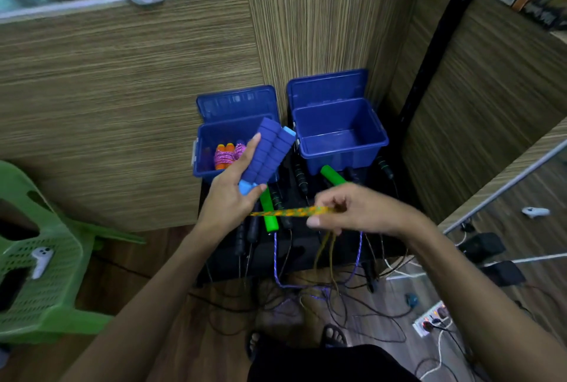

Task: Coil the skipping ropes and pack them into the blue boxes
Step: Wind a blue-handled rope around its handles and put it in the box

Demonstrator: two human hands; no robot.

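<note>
**Blue-handled rope held above the boxes**

The two blue foam handles (270,154) lie side by side in the left hand (233,194), palm up, thumb and fingers curled round them, over the left blue box (205,164). An orange-yellow rope (285,212) stretches taut from that hand to the right hand (352,213), which pinches it with fingers curled, forearm reaching in from the lower right. The right blue box (340,136) stands open beside. Green handles (269,213) rest on the dark table (306,246).
</note>
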